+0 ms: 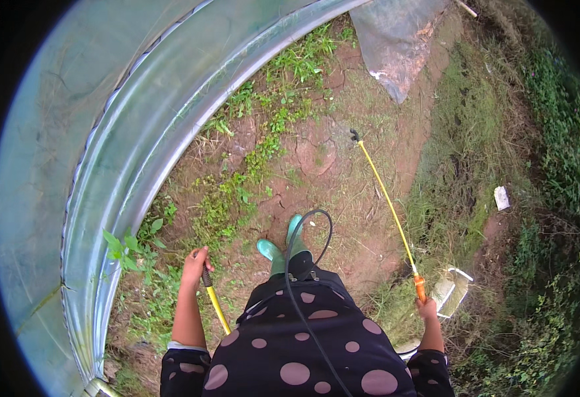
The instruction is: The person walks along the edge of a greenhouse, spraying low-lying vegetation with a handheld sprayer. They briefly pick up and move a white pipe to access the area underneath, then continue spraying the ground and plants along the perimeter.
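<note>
My left hand (195, 266), low on the left, is closed round the black grip of a yellow pump lever (217, 308) that runs back beside my hip. Over on the right, my right hand (426, 308) grips the orange handle of a spray wand (388, 198). Its long yellow tube slants forward and left, ending in a black nozzle (355, 136) over bare soil. A black hose (288, 271) loops up in front of my body and hangs over my spotted dark top. The hose's ends are hidden.
Curved plastic sheeting (124, 145) walls off the left side, with weeds (253, 155) along its foot. A torn plastic sheet (396, 49) lies ahead. On the right are cut grass, a white scrap (501, 198), a pale broken container (454, 291) and dense bushes (564, 112). I stand in green boots (270, 249).
</note>
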